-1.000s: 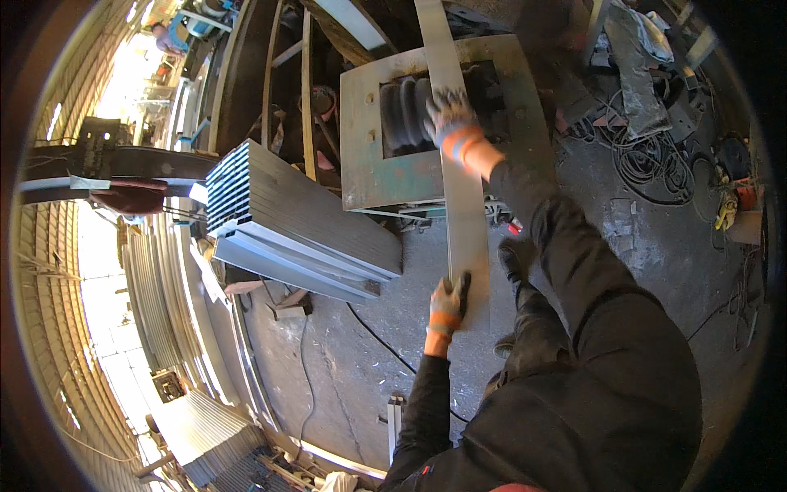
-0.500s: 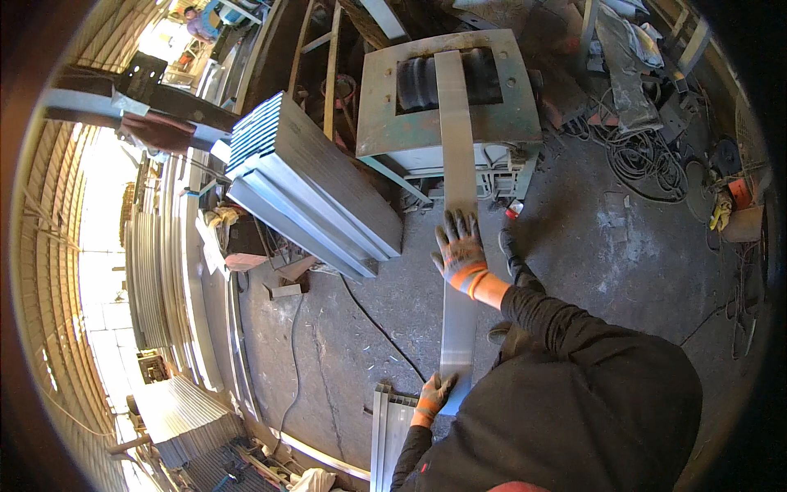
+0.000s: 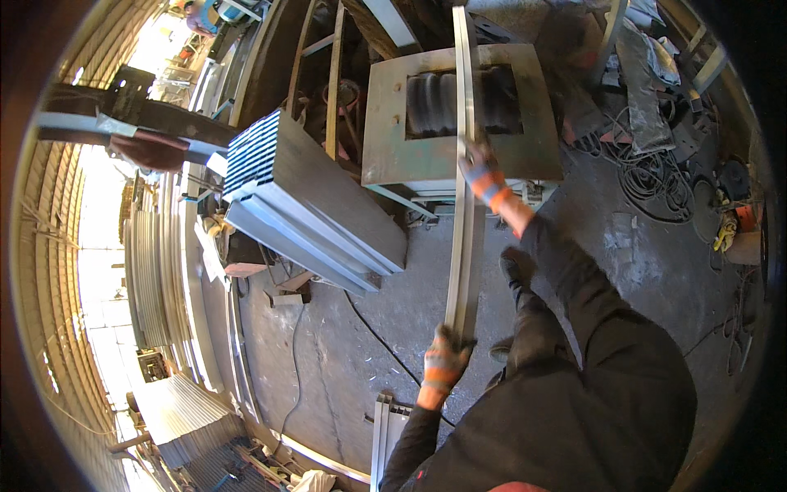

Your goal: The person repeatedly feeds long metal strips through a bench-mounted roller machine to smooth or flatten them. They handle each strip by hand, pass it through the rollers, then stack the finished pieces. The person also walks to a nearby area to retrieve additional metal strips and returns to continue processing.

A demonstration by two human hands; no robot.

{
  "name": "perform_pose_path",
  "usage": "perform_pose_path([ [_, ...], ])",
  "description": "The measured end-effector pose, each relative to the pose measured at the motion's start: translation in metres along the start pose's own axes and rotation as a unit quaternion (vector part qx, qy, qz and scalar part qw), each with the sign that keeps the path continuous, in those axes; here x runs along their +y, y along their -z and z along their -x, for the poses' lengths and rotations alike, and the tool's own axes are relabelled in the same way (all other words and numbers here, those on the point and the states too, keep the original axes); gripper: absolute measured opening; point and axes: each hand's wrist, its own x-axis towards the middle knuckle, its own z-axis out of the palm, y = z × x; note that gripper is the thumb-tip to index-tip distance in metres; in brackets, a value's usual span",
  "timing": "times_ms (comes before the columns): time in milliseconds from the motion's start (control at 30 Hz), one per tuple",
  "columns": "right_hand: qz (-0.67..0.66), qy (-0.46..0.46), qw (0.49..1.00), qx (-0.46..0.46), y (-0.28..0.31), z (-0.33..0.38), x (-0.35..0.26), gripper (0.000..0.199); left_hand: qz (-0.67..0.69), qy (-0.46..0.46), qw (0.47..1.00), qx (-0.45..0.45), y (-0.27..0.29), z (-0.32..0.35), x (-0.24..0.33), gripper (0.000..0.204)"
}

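A long, straight metal channel [image 3: 461,262] runs away from me, turned so its narrow folded side shows. My left hand [image 3: 445,365], in a grey and orange work glove, is closed around the near end. Farther along, my right hand [image 3: 484,170], gloved alike and slightly blurred, grips the channel from its right side. The far part passes above a greenish box-shaped machine [image 3: 381,143]. In the machine's top opening lies a dark ribbed roller [image 3: 430,102]; the channel hides part of it.
A tall stack of metal channels [image 3: 328,193] stands left of the machine. More channels [image 3: 382,435] lie near my left forearm. A black cable [image 3: 373,328] crosses the floor. Coiled hoses [image 3: 656,184] and scrap are on the right. Another person [image 3: 199,18] is far off at upper left.
The channel has turned from its flat face onto its side and lifted, moving farther away. My left hand went forward with it. My right hand, flat and spread before, moved forward and now grips it.
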Motion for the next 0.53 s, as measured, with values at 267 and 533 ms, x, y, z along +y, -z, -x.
perform_pose_path([
  [267,0.3,-0.091,0.944,-0.101,-0.035,-0.289,0.077,0.078,-0.075,-0.054,0.991,0.098,-0.012,-0.268,0.149,0.066],
  [533,0.243,-0.096,0.963,-0.07,-0.021,-0.205,0.062,0.078,-0.077,0.003,0.996,0.039,-0.035,-0.202,0.103,0.075],
])
